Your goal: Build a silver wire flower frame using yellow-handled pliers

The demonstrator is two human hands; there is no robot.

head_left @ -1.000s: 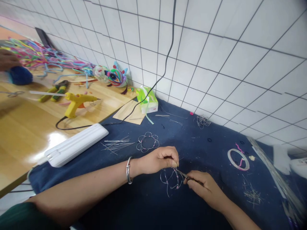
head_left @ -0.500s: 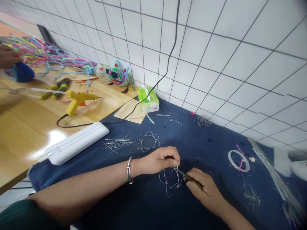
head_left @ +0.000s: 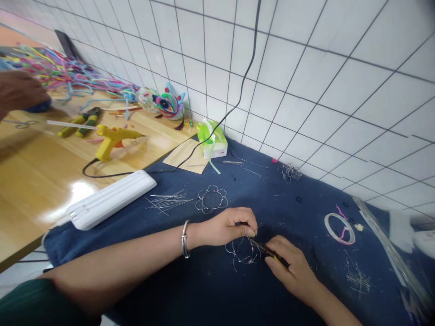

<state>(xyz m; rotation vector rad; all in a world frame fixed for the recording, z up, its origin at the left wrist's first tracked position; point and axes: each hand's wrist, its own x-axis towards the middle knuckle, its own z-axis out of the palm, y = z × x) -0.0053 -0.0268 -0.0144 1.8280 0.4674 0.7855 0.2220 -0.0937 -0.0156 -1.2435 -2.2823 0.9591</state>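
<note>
Between the thumb and fingers of my left hand (head_left: 239, 224) is the top of a looped wire ring (head_left: 238, 258), which hangs above the dark blue cloth and carries small pink beads or wraps. My right hand (head_left: 288, 260) is wrapped round pliers (head_left: 277, 258) with a yellow handle. Their dark jaws reach the wire just under my left fingertips; whether they grip it I cannot tell. A finished-looking flower-shaped wire ring (head_left: 211, 199) lies flat beyond my left wrist, beside a bunch of straight wire pieces (head_left: 168, 201).
On the wooden table at left are a yellow glue gun (head_left: 110, 140), green-yellow pliers (head_left: 81, 122), coloured pipe cleaners (head_left: 98, 83) and another person's hand (head_left: 20, 90). A white power strip (head_left: 112, 199), tissue box (head_left: 212, 140), tape ring (head_left: 340, 228) and wire scraps (head_left: 359, 278) surround the cloth.
The wire ring has turned slightly in my left hand, and the pliers have shifted a little at its top. The other person's hand has come further into view at left.
</note>
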